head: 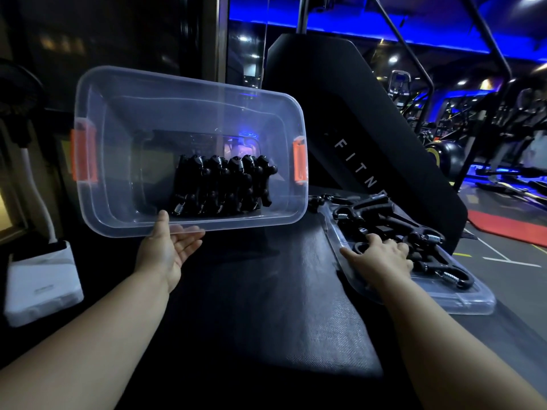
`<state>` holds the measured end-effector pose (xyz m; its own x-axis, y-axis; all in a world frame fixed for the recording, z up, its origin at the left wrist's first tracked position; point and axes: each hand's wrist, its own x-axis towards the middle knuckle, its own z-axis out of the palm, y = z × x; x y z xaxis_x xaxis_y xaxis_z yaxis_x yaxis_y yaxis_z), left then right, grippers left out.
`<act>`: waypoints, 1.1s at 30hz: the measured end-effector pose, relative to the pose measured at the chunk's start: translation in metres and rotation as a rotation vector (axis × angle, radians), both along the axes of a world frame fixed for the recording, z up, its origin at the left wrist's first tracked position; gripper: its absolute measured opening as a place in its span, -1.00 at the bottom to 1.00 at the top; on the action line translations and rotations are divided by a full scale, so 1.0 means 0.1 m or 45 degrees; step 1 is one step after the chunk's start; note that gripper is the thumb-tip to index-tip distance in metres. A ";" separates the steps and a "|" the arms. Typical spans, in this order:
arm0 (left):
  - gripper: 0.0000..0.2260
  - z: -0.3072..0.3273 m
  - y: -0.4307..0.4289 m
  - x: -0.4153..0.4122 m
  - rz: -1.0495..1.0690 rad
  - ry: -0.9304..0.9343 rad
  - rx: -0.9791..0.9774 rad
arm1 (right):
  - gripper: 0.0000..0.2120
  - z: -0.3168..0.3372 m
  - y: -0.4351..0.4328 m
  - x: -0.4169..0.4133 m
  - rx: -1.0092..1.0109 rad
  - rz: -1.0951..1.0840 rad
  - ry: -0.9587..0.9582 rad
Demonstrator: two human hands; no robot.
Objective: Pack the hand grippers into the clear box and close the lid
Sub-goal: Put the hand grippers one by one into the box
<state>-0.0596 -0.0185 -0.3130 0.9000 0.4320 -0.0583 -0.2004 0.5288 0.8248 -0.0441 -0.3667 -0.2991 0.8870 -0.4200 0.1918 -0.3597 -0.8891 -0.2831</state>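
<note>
Blk FITN machine (370, 128), white box (41, 291) left, red mat (509, 226) right.

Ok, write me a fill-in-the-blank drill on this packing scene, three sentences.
1. The left hand holds the tilted clear box by its near ____.
2. The box's two latches are ____ in colour.
3. The loose hand grippers under the right hand lie on the box's clear ____.
Missing words: rim; orange; lid.
</note>
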 end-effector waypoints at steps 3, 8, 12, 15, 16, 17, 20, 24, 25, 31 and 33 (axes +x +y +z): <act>-0.63 0.00 0.00 0.00 0.005 0.001 0.006 | -0.23 0.00 -0.02 -0.02 -0.018 -0.027 -0.030; -0.63 -0.01 0.00 0.01 0.008 0.011 0.010 | -0.20 0.00 -0.06 -0.03 -0.027 -0.081 -0.047; -0.63 0.00 0.00 0.01 0.016 0.011 0.012 | -0.28 0.01 -0.08 -0.05 -0.059 -0.121 -0.089; -0.62 0.00 -0.01 0.00 0.018 0.015 0.014 | -0.36 0.02 -0.04 -0.09 -0.082 -0.113 -0.146; -0.62 0.00 -0.01 0.00 0.018 0.015 0.015 | -0.37 0.02 0.00 -0.10 -0.082 -0.085 -0.171; -0.62 0.00 -0.01 0.00 0.018 0.016 0.014 | -0.38 0.02 0.05 -0.11 -0.081 -0.048 -0.194; -0.63 0.01 -0.01 -0.01 0.017 0.013 0.010 | -0.42 0.01 0.22 -0.14 -0.049 0.057 -0.239; -0.63 0.00 -0.01 -0.02 0.009 0.003 0.008 | -0.40 0.00 0.28 -0.18 -0.077 0.185 -0.240; -0.63 0.00 -0.01 -0.02 0.006 0.000 0.007 | -0.41 0.00 0.28 -0.20 -0.094 0.222 -0.236; -0.64 0.01 -0.01 -0.02 0.015 0.014 0.007 | -0.41 -0.01 0.37 -0.32 -0.110 0.425 -0.253; -0.64 0.01 -0.01 -0.02 0.015 0.018 0.005 | -0.41 -0.01 0.45 -0.36 -0.162 0.516 -0.240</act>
<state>-0.0617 -0.0196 -0.3122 0.8938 0.4432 -0.0690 -0.1952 0.5228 0.8298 -0.0802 -0.3221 -0.3005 0.9194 -0.0095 0.3931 0.0710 -0.9793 -0.1897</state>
